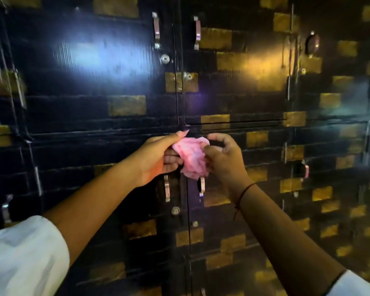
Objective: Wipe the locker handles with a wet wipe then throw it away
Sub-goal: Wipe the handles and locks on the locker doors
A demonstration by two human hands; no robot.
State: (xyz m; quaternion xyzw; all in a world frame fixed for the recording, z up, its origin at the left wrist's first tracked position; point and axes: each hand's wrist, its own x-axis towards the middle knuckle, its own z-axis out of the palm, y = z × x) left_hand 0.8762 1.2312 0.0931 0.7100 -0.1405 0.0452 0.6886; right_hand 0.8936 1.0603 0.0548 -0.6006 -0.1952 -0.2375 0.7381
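A crumpled pink wet wipe (191,157) hangs between both hands in front of dark locker doors. My left hand (158,159) grips its left edge, fingers curled under it. My right hand (224,159) pinches its right side with thumb and fingertips. Just below the wipe are two metal handles, one on the lower left door (167,191) and one on the lower right door (201,185), partly hidden by the wipe. Two more handles sit higher up, the upper left handle (156,28) and the upper right handle (197,32).
The lockers are black with gold rectangular patches and round key locks (165,58). Further handles show at the far right (305,169) and far left (6,208). The light is dim, with a bright glare on the upper left door.
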